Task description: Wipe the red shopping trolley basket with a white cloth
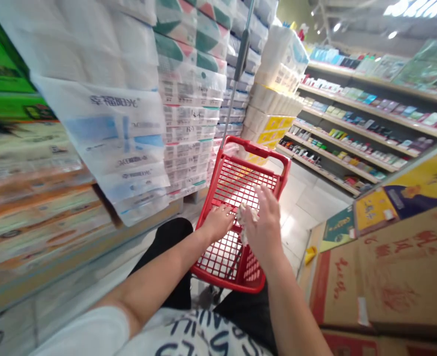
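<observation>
A red plastic shopping basket (222, 249) with mesh walls is in front of my body, tilted between my dark-trousered legs. My left hand (217, 225) lies on its middle bar, palm down, with the fingers stretched forward and slightly apart. My right hand (265, 225) is over the basket's right side, its fingers bent around a crumpled whitish cloth (245, 215). The cloth hangs between thumb and fingers against the red mesh, partly hidden by the hand. A thin pole with a dark grip (242, 54) rises from the basket's far left corner.
Wrapped paper packs (123, 133) are stacked along the left, with more packs (188, 118) beyond. Cardboard boxes (396, 282) stand close on the right. Shelves of small goods (366, 111) line the back right, beyond the tiled floor (311, 198).
</observation>
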### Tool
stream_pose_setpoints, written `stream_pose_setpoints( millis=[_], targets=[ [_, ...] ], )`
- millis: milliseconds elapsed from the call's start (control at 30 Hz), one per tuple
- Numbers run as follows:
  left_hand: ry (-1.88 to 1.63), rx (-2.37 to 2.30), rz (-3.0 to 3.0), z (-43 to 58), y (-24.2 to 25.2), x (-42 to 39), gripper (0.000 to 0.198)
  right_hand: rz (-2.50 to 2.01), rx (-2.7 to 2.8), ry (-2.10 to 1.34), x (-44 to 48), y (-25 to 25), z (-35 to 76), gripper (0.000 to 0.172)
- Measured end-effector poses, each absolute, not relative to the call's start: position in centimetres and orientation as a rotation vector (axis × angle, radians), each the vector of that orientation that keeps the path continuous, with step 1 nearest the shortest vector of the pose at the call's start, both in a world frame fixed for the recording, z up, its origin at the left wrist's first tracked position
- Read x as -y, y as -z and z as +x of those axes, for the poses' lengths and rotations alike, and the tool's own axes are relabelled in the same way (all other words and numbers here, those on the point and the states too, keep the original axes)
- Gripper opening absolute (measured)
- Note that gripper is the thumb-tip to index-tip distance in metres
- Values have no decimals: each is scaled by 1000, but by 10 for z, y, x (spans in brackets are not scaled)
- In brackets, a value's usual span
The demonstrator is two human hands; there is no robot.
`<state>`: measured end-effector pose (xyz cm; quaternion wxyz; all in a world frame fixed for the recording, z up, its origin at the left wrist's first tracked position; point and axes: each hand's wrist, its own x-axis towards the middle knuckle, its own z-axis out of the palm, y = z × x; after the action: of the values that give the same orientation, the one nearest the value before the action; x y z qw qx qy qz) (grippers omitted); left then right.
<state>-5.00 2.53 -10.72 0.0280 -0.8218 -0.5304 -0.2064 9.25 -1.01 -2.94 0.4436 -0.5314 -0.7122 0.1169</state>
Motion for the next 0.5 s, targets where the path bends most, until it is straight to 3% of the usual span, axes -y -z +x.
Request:
stream_pose_setpoints(
  millis=[133,367,500],
  targets=[
    [658,1621,-2554,-50,108,-28,26,-1480,2068,-84,-16,64,105,49],
    [752,1597,-2556,-51,110,-32,21,-1558,1904,-63,-39,98,115,42],
    [725,1604,-2556,-51,111,-34,22,-1367,2058,-161,-34,101,107,42]
  ],
)
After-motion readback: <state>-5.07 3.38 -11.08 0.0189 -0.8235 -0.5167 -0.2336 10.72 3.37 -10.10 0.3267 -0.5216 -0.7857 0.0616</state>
